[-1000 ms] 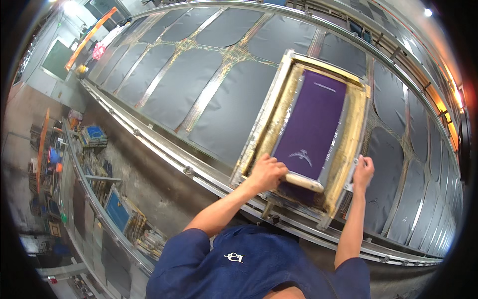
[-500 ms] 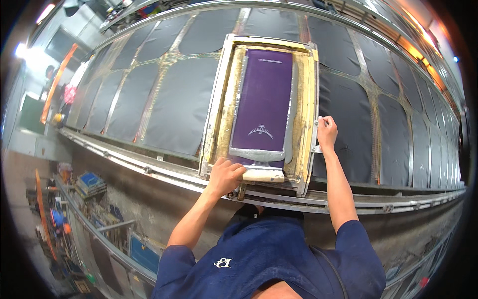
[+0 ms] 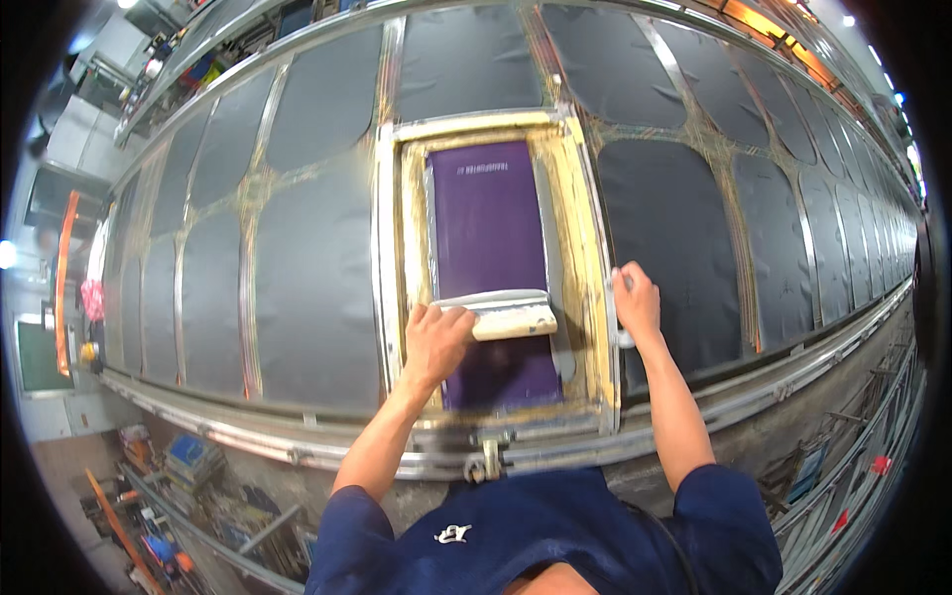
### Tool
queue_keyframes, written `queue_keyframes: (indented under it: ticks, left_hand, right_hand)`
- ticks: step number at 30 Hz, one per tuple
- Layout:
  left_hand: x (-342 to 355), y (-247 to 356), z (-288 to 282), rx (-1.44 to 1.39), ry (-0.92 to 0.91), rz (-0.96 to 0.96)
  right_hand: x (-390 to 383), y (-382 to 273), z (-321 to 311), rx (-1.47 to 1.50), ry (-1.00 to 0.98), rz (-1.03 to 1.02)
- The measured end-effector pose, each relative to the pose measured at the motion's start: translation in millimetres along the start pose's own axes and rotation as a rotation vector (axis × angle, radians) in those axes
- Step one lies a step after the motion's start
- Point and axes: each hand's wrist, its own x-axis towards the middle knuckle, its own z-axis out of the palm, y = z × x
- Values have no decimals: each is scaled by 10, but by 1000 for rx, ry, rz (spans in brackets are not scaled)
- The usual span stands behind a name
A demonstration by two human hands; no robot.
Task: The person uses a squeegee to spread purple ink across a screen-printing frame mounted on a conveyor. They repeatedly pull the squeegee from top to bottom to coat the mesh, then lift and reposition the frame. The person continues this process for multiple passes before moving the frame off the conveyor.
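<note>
A screen-printing frame (image 3: 585,228) with yellowed inner edges lies on the long table in front of me. Its purple mesh window (image 3: 491,213) carries a strip of pale lettering near the far end. My left hand (image 3: 436,342) is closed round the left end of a pale squeegee (image 3: 516,321), which lies crosswise on the mesh about midway along. Grey ink (image 3: 496,297) is gathered along the squeegee's far edge. At the frame's right side, my right hand (image 3: 638,297) has its fingers curled on a small handle, mostly hidden by the hand.
Dark grey sheet pieces (image 3: 674,248) cover the table in rows on both sides of the frame. A metal rail (image 3: 258,448) with a clamp (image 3: 483,462) runs along the near edge. Racks and stacked frames (image 3: 193,456) stand at lower left.
My left hand has pushed the squeegee from the near end of the mesh to its middle, away from me. My right hand stays at the frame's side. The view has shifted.
</note>
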Motion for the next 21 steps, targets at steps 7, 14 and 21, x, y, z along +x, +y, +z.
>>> queue_keyframes:
  ticks: [7, 14, 21]
  left_hand:
    - [1845, -1370, 631, 47, 84, 85]
    - [2780, -1767, 459, -174, -153, -148]
    - [2912, -1759, 444, -60, -306, -225]
  right_hand:
    - [1225, -894, -5, 72, -8, -633]
    - [2458, -2086, 416, -375, -430, -832]
    - [2641, -2058, 760, -325, -496, -651]
